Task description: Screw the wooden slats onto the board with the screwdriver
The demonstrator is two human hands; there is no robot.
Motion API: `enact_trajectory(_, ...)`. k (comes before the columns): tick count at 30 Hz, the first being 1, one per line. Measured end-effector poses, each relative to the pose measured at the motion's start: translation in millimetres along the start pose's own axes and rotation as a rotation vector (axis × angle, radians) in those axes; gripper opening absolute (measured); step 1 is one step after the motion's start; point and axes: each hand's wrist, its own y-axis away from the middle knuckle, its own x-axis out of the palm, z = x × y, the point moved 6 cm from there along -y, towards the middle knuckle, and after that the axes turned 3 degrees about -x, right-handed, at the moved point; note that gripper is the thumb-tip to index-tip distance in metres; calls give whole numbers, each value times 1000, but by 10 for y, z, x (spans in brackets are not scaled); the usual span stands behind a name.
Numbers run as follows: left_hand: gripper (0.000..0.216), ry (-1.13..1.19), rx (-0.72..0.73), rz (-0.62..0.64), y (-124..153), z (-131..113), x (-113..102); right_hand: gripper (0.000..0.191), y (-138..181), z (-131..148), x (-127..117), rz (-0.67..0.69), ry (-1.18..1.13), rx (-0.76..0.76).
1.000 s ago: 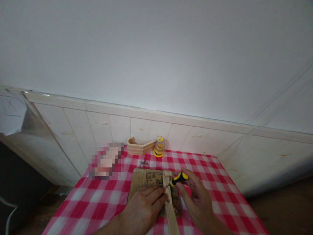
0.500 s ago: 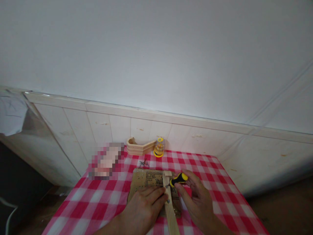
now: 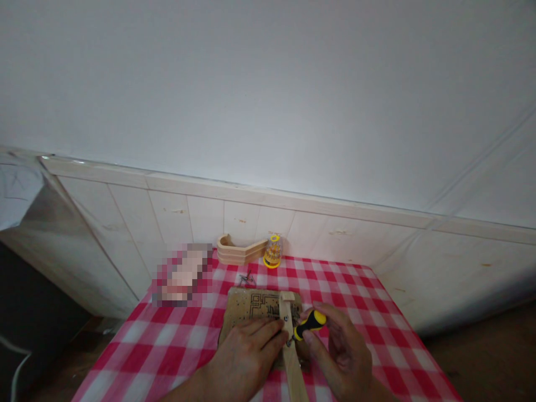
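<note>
now the right hand [image 3: 340, 350], closed around the black-and-yellow screwdriver [image 3: 309, 324], has dropped its tip from the upper screw [image 3: 286, 318] to the lower screw [image 3: 289, 342] of the wooden strip [image 3: 293, 375], apparently the fastening now being worked, while the left hand [image 3: 246, 353] lies flat and open, steadying the strip on the perforated board [image 3: 245, 304].

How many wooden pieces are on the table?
3: a curved piece at the far edge of the table, a flat board under the left hand, and a narrow strip on that board by the screwdriver in the right hand. Hands may hide more.
</note>
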Motion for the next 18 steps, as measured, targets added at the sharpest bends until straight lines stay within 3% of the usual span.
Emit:
enact_trajectory(6,27,2,7,-36,-17,-16,-35,44,-4,-2,0,16,9,10)
enact_trajectory(18,29,3,9,7,-25,-11,-35,38,16,-8,-24,0,-13,25)
